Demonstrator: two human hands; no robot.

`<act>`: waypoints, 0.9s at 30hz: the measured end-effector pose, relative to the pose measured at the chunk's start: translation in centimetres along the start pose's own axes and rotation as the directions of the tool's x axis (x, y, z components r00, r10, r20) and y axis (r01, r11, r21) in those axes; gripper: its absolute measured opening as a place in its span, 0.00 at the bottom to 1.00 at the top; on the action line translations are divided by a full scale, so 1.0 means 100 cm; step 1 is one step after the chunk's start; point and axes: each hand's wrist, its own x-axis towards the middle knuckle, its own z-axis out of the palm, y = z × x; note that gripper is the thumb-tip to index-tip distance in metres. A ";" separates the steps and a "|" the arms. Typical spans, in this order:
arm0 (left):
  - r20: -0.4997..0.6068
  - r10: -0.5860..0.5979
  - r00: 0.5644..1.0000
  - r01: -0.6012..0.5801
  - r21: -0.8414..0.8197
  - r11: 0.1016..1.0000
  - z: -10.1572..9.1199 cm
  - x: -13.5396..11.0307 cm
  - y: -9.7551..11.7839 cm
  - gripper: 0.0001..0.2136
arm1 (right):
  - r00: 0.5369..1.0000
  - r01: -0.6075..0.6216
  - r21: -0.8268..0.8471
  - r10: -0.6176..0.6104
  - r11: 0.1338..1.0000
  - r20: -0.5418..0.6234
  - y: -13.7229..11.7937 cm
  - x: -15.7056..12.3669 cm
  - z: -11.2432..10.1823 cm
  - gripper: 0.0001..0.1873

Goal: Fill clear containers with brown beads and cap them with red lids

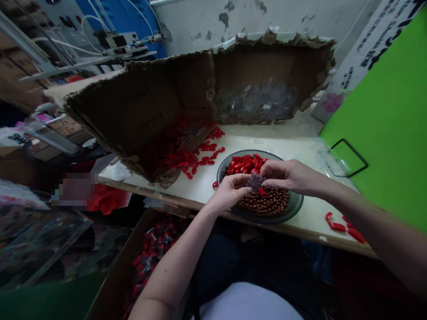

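Observation:
Between my two hands, over the bowl, is a small clear plastic case [255, 182] that looks filled with dark beads. My left hand [230, 192] pinches its left side; the fingers of my right hand [283, 174] close on its right side. Below them stands a round grey bowl [296, 205]. Shiny brown beads [262, 205] fill its front part, and a heap of red plastic pieces [243, 163] lies at its back. One red piece with a hole [263, 192] hangs or lies just under the case; which one, I cannot tell.
Behind the bowl, a torn cardboard box [150, 95] holds red pieces on the left and clear plastic parts [263, 100] on the right. Several red pieces [337, 226] lie at the table's right. Below left, a carton contains red-and-clear items [156, 244]. A green panel [390, 124] stands right.

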 end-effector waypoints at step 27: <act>-0.111 -0.014 0.994 -0.036 -0.433 0.901 -0.002 0.006 0.005 0.21 | 0.943 -0.324 -0.497 0.235 0.805 -0.234 0.055 0.019 0.067 0.11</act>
